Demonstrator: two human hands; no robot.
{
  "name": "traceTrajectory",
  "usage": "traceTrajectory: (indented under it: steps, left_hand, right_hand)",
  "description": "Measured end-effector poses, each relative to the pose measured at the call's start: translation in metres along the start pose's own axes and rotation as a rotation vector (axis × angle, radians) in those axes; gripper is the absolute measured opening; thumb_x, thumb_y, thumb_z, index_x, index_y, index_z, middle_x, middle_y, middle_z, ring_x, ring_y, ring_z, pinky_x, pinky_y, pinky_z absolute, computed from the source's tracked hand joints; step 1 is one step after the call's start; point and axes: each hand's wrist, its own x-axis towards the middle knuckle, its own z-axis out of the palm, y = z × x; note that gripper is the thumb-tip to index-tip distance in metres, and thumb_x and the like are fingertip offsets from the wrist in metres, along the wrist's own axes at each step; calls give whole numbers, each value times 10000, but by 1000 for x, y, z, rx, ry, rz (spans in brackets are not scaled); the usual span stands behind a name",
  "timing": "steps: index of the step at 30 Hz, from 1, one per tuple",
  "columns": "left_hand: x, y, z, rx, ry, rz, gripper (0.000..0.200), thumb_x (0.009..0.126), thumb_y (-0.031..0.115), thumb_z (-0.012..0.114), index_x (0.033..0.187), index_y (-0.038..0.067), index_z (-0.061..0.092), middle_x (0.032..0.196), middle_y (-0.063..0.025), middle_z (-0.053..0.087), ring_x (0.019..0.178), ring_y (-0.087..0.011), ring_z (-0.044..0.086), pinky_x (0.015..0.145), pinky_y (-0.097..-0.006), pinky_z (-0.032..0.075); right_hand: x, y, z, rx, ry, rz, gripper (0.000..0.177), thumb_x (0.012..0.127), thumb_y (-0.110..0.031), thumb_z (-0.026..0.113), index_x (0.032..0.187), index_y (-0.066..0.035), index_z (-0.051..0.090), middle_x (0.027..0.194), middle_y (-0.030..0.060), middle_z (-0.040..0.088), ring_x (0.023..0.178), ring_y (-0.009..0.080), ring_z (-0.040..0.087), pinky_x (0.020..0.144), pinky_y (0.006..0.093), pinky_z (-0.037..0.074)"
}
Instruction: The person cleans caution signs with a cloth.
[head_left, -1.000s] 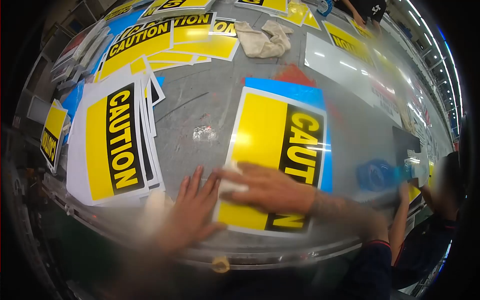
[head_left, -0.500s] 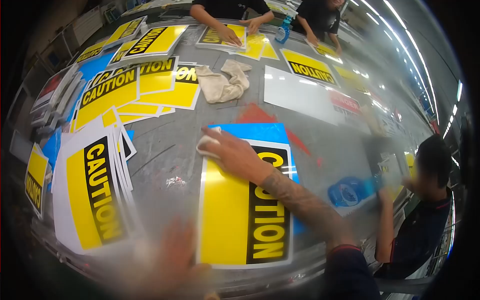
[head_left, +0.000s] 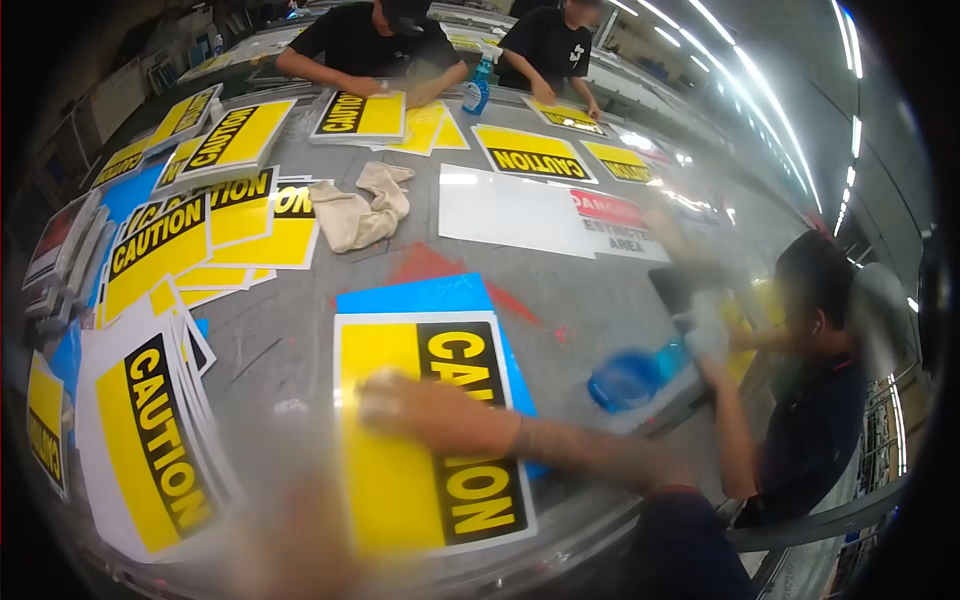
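A yellow, black and white CAUTION sign [head_left: 385,480] lies flat in front of me, on top of a blue sheet [head_left: 420,295]. My right hand [head_left: 410,408] is pressed down on the yellow area of the sign, its fingers bunched over a white cloth that motion blur mostly hides. Low in the view, my left hand [head_left: 295,540] is a smear near the sign's lower left corner; its fingers cannot be made out. Left of it lies a pile of white-bordered CAUTION signs [head_left: 150,450].
A crumpled beige cloth [head_left: 360,212] lies on the grey table [head_left: 290,340], beside more CAUTION signs [head_left: 160,245]. A blue spray bottle [head_left: 625,380] lies at right, near a co-worker [head_left: 810,400]. Two people work across the table by another spray bottle [head_left: 478,88].
My right hand has moved from the sign's upper left edge down toward me over the yellow area. The camera view has shifted, so the table's things appear farther left.
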Motion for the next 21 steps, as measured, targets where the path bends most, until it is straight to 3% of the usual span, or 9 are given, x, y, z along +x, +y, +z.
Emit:
traceTrajectory:
  steps: [2,3,5,8,10,12,16,19,21]
  left_hand:
    - [-10,3,-1,-7,-28,-25,1133,890,653,818,1666,-56,395,1802,-337,207,1679,-565,117,1311,-721,117]
    - [-6,8,-7,12,-33,-26,1121,869,611,844,1676,-29,403,1810,-331,196,1682,-556,124,1326,-694,121]
    - [-7,18,-9,46,-103,-113,1112,847,543,881,1683,-15,406,1822,-293,200,1694,-522,118,1342,-672,116]
    - [-10,11,-3,11,-8,-35,1113,840,532,895,1688,-1,411,1829,-275,198,1704,-501,103,1347,-667,100]
    - [-10,8,1,7,13,-22,1113,842,541,891,1689,1,414,1828,-277,200,1706,-497,102,1347,-665,98]
    - [-12,7,1,13,11,-17,1111,849,548,885,1691,0,411,1828,-278,203,1707,-495,101,1347,-664,99]
    - [-14,5,3,24,38,18,1096,875,557,867,1703,13,399,1831,-273,195,1708,-490,99,1342,-676,102]
    - [-13,6,3,30,25,0,1094,885,588,850,1711,31,397,1838,-264,179,1710,-488,89,1336,-689,112]
    - [-13,2,5,34,24,2,1090,897,621,829,1711,37,400,1840,-255,182,1711,-483,82,1339,-689,110]
  right_hand:
    - [-17,7,-7,-22,145,-168,396,1020,-53,605,1396,-134,696,1528,127,618,1444,346,611,1180,471,529]
    - [-9,34,1,-85,71,41,388,1020,-47,602,1386,-130,700,1477,132,659,1382,300,661,1139,442,556]
    - [-22,77,-1,-84,261,162,368,1029,-44,588,1374,-99,706,1338,124,730,1298,267,709,1037,430,607]
    - [-23,23,0,-237,194,81,367,995,-87,688,1356,-147,714,1564,110,638,1317,288,718,961,421,653]
    - [-29,-48,-5,-115,65,3,428,945,-68,731,1363,-156,707,1633,115,584,1351,315,700,1000,432,644]
    - [-27,-17,6,-119,109,-1,438,937,-55,721,1368,-131,695,1625,118,588,1348,360,690,1045,431,621]
    - [9,65,-5,-104,289,334,376,972,-74,692,1345,-116,719,1527,120,641,1399,344,636,1078,451,596]
    - [15,2,28,-129,237,-43,298,1045,-100,630,1316,-153,742,1548,109,638,1405,340,636,1165,472,533]
    - [23,-13,24,-64,153,-76,298,1056,-116,614,1323,-178,730,1534,73,650,1406,325,633,1175,466,522]
